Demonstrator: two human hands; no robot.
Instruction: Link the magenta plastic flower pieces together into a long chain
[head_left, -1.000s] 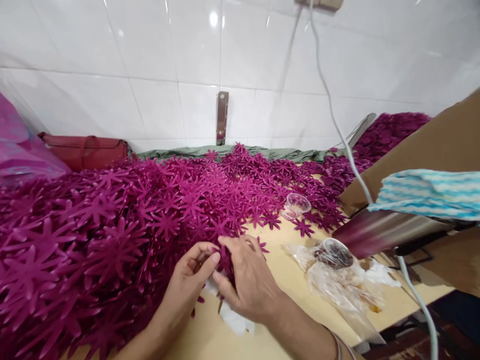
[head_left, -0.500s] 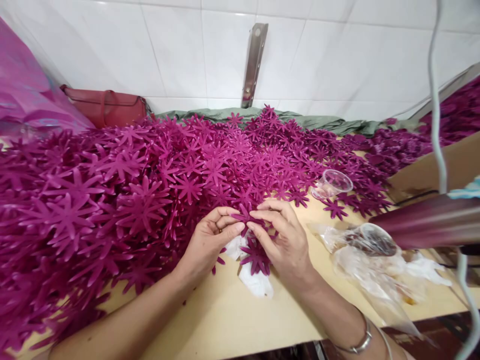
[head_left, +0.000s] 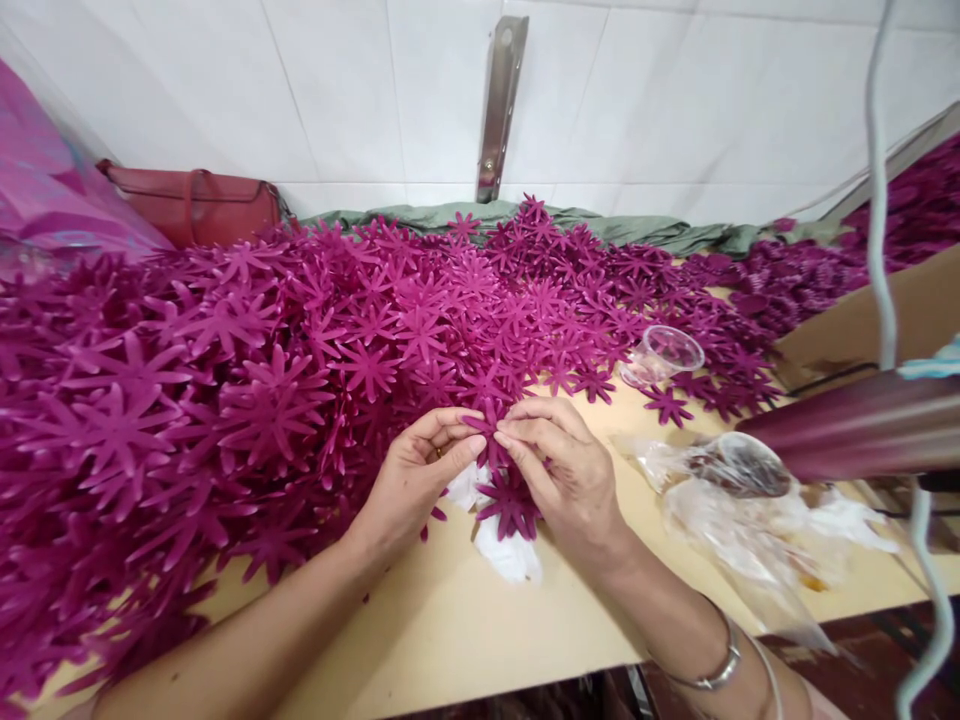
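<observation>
Between my two hands is a magenta flower-shaped petal piece point(head_left: 487, 428) with several narrow lobes. My left hand point(head_left: 424, 470) pinches its left side between thumb and fingers. On the opposite side, my right hand point(head_left: 562, 465) has thumb and fingertips closed on a lobe, partly hiding it. Just below, another petal piece point(head_left: 510, 505) lies over crumpled white tissue point(head_left: 508, 555) on the table. A large heap of the same magenta petal pieces point(head_left: 285, 380) spreads behind my hands and to the left.
A clear plastic cup point(head_left: 671, 350) lies tipped on the pale table point(head_left: 450, 620). To the right are a clear plastic bag point(head_left: 735, 530) with a dark-filled container point(head_left: 742, 465), a cardboard box point(head_left: 862, 320) and a hanging white cable point(head_left: 876, 200). A red bag point(head_left: 191, 205) stands by the wall.
The view has shifted slightly, so the scene sits a little higher and further left. My right fingertips have closed in nearer to the middle of the held petal piece.
</observation>
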